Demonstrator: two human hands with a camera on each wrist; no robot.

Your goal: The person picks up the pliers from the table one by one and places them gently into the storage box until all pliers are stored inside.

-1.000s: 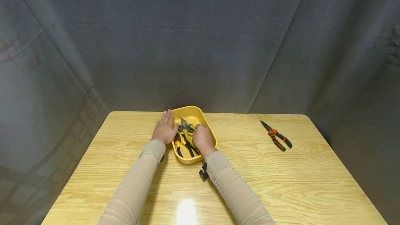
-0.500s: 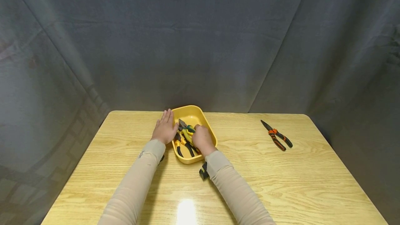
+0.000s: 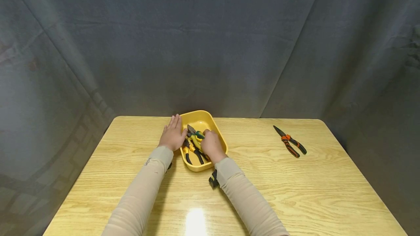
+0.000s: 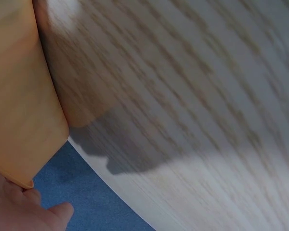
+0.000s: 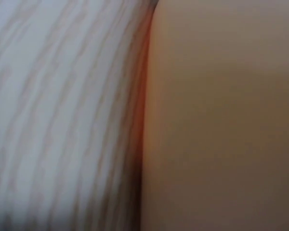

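Note:
A yellow tray stands at the middle back of the wooden table and holds several pliers. My right hand is inside the tray, fingers curled round green-and-yellow pliers whose metal nose points up and left. My left hand lies flat with straight fingers against the tray's left wall, thumb at the rim. Black-and-yellow pliers lie in the tray's near part. In the left wrist view the tray wall is close on the left; in the right wrist view the tray wall fills the right side.
Orange-and-black long-nose pliers lie alone on the table at the right. A dark grey cloth backdrop hangs behind and beside the table. A bright light reflection sits near the table's front edge.
My right hand has shifted slightly left within the tray and tilted the green-and-yellow pliers' nose further left. The left hand has stayed at the tray's wall.

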